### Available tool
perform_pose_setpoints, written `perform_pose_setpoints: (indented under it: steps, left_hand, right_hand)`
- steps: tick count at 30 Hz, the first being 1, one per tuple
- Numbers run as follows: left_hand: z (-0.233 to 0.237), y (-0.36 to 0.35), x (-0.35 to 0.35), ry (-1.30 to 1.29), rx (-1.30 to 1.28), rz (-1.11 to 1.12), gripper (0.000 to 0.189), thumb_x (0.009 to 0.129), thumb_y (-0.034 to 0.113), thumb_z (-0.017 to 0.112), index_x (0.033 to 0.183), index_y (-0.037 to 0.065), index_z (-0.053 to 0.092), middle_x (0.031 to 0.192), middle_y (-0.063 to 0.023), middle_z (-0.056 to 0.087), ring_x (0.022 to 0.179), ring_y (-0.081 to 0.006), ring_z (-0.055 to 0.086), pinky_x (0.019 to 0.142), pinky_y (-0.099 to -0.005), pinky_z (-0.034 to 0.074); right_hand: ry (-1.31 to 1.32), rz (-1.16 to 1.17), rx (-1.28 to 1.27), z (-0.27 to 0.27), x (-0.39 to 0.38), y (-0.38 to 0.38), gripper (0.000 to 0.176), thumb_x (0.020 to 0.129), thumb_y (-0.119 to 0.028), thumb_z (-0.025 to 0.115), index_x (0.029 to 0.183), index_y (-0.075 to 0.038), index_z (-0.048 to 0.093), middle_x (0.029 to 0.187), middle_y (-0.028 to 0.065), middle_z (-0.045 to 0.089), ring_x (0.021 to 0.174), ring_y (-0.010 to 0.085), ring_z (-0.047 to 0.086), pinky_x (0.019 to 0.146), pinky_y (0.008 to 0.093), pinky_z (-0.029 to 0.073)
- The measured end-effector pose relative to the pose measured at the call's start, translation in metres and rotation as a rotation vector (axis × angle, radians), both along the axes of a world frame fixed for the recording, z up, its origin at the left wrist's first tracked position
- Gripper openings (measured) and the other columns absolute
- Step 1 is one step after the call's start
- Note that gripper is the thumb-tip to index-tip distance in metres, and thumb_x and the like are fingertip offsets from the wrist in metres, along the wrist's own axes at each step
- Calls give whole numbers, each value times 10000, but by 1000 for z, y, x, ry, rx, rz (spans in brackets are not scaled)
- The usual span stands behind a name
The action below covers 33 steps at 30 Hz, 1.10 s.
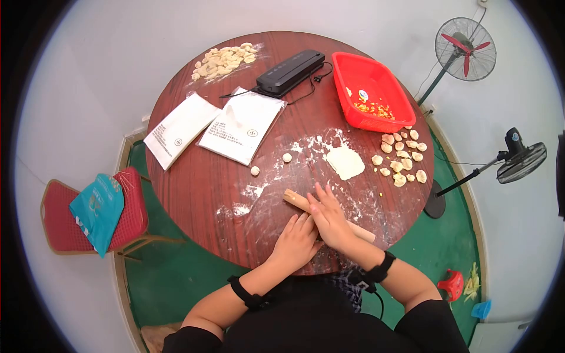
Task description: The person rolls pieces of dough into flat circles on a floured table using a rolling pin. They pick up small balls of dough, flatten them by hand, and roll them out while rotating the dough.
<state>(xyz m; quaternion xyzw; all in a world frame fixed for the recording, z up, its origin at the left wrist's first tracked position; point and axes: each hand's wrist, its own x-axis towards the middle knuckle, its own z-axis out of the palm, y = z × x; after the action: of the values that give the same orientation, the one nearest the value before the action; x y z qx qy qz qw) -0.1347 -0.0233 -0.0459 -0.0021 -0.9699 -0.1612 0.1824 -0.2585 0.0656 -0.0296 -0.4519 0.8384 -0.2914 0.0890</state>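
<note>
Fingers extended: my right hand (332, 220) lies across the rolling pin (297, 200), left hand (295, 240) close by. Floury round table (191, 188), green floor (162, 270). Pin: lower centre, long axis upper-left to lower-right.

No wording, brand or number is legible at this size. Two white packs in clear film, a left pack (188, 117) and a right pack (250, 115), lie side by side on the round tabletop (188, 194), each printed with several dark lines in what appear to be Chinese characters, too small to read, and a small round emblem. A teal bag (97, 215) on a red chair (59, 215) bears a paler logo, also unreadable. Small light marks on a black appliance (291, 72) cannot be made out.
</note>
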Motion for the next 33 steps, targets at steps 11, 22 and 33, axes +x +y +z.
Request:
perform_pose_setpoints:
  steps: [11, 22, 33]
  left_hand:
    - [27, -8, 6, 41, 55, -19, 389, 802, 271, 667, 1095, 23, 602, 1119, -111, 572, 1130, -281, 518, 948, -419, 394]
    - [52, -74, 55, 162, 174, 336, 257, 810, 194, 667, 1009, 32, 655, 1071, -113, 621, 1053, -326, 565, 921, -443, 418]
    - [45, -74, 67, 162, 228, 382, 248, 826, 193, 662, 1001, 18, 667, 1073, -114, 624, 1049, -314, 573, 929, -434, 414]
  right_hand:
    - [312, -193, 201, -1, -63, -26, 545, 990, -383, 352, 1421, -53, 411, 1512, 209, 303, 1422, 398, 226, 1124, 577, 189]
    - [291, 105, 195, -1, 42, 3, 674, 982, -449, 360, 1492, -24, 243, 1549, 180, 246, 1450, 346, 180, 1158, 516, 137]
    - [309, 95, 195, -3, 29, -1, 660, 976, -449, 368, 1473, -21, 295, 1535, 186, 278, 1438, 345, 221, 1153, 515, 167]
